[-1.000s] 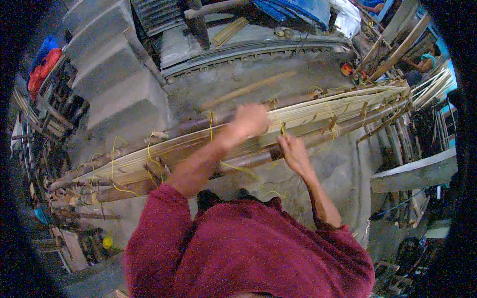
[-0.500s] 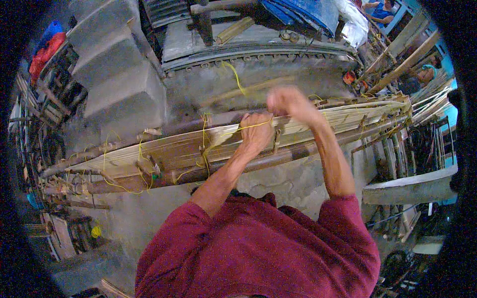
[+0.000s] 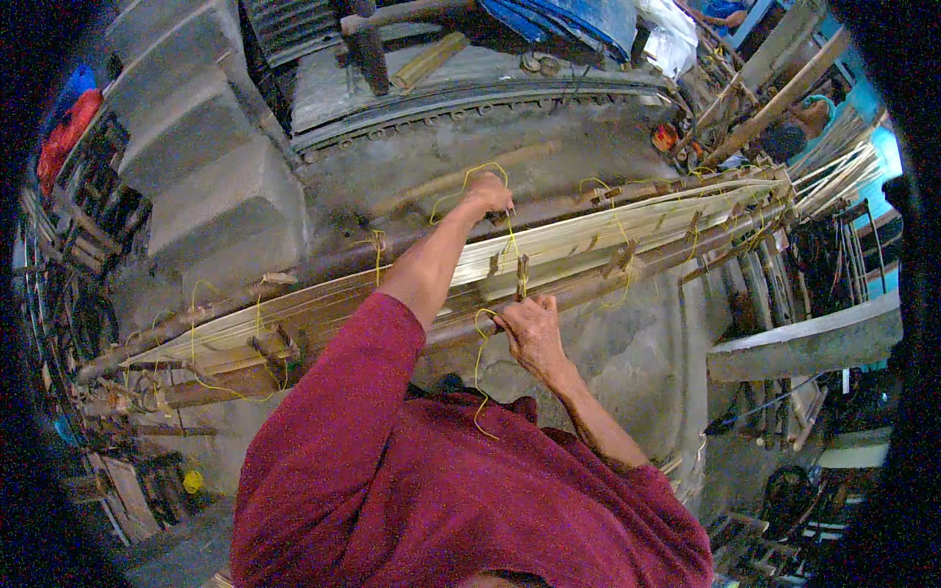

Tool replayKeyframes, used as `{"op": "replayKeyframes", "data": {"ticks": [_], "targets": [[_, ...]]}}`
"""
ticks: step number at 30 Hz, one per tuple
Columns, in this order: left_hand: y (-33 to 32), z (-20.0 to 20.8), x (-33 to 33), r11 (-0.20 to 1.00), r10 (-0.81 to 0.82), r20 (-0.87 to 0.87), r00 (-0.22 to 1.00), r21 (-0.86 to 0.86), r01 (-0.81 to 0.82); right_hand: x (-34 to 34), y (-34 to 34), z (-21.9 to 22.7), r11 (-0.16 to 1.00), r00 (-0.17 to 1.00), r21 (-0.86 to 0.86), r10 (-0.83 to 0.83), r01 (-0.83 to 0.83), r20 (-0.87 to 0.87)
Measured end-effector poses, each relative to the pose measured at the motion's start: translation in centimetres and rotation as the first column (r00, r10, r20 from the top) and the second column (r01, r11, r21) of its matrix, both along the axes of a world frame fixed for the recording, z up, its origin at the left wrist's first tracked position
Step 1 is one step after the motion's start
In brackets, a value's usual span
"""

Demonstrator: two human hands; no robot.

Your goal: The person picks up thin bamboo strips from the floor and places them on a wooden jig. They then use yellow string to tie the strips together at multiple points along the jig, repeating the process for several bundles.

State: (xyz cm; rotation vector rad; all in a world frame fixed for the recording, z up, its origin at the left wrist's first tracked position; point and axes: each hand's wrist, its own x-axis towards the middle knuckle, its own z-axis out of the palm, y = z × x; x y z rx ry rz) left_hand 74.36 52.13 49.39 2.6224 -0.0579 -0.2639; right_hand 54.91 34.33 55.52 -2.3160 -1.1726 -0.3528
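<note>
A long bundle of pale split strips (image 3: pixel 608 225) lies lengthwise between two dark poles, tied across with thin yellow cord (image 3: pixel 513 238). At the far pole (image 3: pixel 343 241), my left hand (image 3: pixel 486 196) is closed on the cord, and a loop of it stands up behind the fingers. Nearer to me, my right hand (image 3: pixel 532 328) is closed at the near pole (image 3: pixel 588 286), pinching the cord below a small upright wooden peg (image 3: pixel 522 274). From the right hand a loose cord end curls down over my maroon shirt. My left forearm hides part of the strips.
Concrete steps (image 3: pixel 211 127) rise at the far left. Behind the poles lie a corrugated metal sheet (image 3: pixel 363 103) and a blue tarp (image 3: pixel 578 24). Wooden poles (image 3: pixel 774 103) lean at the right, above a curved concrete ledge (image 3: pixel 804 343). Part of another person shows at the far right.
My left hand has moved from the strips up to the far pole. My right hand has come down, from above the far pole to the near one. The view has shifted slightly.
</note>
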Motion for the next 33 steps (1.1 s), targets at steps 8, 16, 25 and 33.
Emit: {"op": "replayKeyframes", "data": {"ticks": [8, 16, 25, 33], "targets": [[-1.2, 7.5, -5.4, 0.975, 0.075, 0.369, 0.927, -0.222, 0.009, -5.3, 3.4, -0.2, 0.977, 0.990, -0.158, 0.142, -0.140, -0.002], [27.3, 16.8, -33.0, 0.950, 0.294, 0.624, 0.724, -0.270, -0.153, -17.4, 21.2, 0.0, 0.599, 0.482, 0.197, 0.765, -0.776, -0.426], [52.0, 7.4, -51.4, 0.999, 0.047, 0.325, 0.944, -0.028, -0.040, -29.3, 47.8, -0.6, 0.939, 0.871, -0.061, 0.288, -0.339, -0.397], [49.4, 6.4, -51.0, 0.991, 0.114, 0.548, 0.829, -0.009, -0.130, -26.0, 51.9, 7.6, 0.916, 0.010, 0.394, 0.394, 0.078, -0.919]]}}
